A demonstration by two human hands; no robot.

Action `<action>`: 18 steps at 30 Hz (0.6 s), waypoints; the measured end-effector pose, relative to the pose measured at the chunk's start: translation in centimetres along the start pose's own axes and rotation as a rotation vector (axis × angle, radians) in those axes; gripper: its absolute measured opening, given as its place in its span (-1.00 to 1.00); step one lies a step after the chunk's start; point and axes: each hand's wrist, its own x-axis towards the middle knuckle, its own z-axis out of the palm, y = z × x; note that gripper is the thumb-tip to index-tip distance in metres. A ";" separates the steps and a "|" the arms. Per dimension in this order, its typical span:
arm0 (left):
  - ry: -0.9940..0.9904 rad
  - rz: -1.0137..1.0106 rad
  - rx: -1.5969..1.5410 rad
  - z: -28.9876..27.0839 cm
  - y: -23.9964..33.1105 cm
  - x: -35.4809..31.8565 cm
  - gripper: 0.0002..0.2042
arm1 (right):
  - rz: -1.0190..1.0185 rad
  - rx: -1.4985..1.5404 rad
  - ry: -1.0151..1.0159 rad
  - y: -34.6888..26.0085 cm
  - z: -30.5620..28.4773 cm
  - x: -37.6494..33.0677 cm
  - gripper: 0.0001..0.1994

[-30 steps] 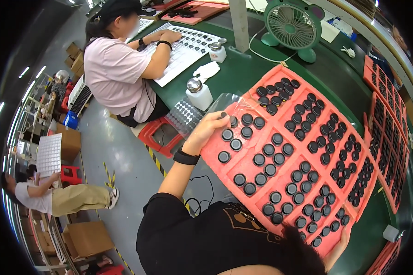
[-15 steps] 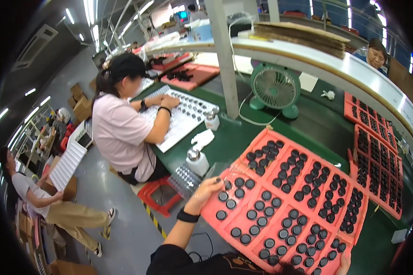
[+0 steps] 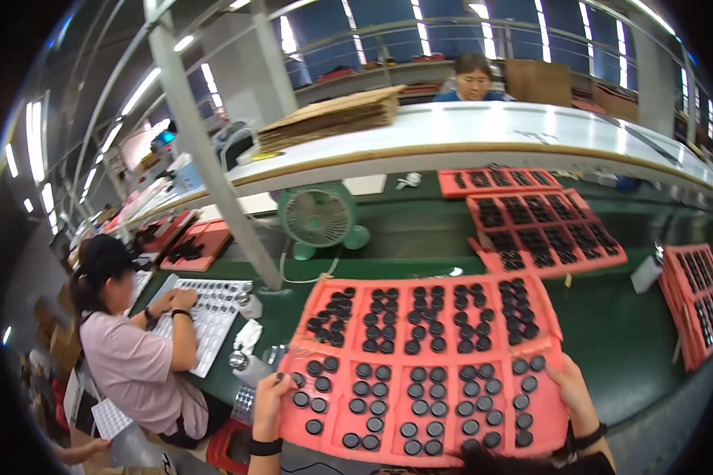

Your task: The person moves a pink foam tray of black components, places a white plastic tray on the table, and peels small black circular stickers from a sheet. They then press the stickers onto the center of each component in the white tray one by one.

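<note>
Head view has swung right since the earlier frame; the red foam tray [image 3: 325, 445], slanted then, now sits nearly square, lower middle, and the right hand shows more fully. Left hand [image 3: 268, 402] grips tray's left edge, thumb side up top; right hand [image 3: 576, 393] grips the right edge. Fingers under the tray hidden. Tray between both hands, in front of the person, back part over the green table [image 3: 610, 317]; can't tell if it rests on it. Two rows of five compartments, each with round black caps [image 3: 379, 389], packed unevenly, front-left one sparser.

Beyond tray: green desk fan [image 3: 318, 215] at a metal post, more filled red trays on the table behind and one at far right [image 3: 677, 324]. White pump bottle [image 3: 249, 368] just past the left hand, crumpled white glove or cloth [image 3: 248, 336] near it. Co-worker in pink shirt [image 3: 131, 364] on left, hands over a white sheet [image 3: 206, 348] with dark pieces. Black bands on both of the person's wrists.
</note>
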 end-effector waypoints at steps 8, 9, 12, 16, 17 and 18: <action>0.066 0.176 -0.004 1.3 3.1 0.0 -0.81 | -0.060 -0.019 -0.079 -2.3 0.4 0.9 -0.69; 0.036 0.156 0.010 1.2 3.2 -0.3 -0.81 | -0.054 -0.012 -0.084 -2.6 0.5 0.8 -0.69; 0.128 0.180 0.100 1.0 4.0 -0.1 -0.80 | -0.057 0.027 -0.091 -3.6 0.5 0.9 -0.68; 0.114 0.225 0.024 1.8 5.6 -0.5 -0.79 | -0.098 0.100 -0.132 -4.1 0.3 -0.2 -0.67; 0.101 0.211 0.033 1.9 5.8 -0.5 -0.79 | -0.113 0.122 -0.145 -4.2 0.2 -0.4 -0.67; 0.088 0.229 0.008 2.1 6.1 -0.4 -0.80 | -0.099 0.127 -0.130 -4.4 0.1 -0.5 -0.67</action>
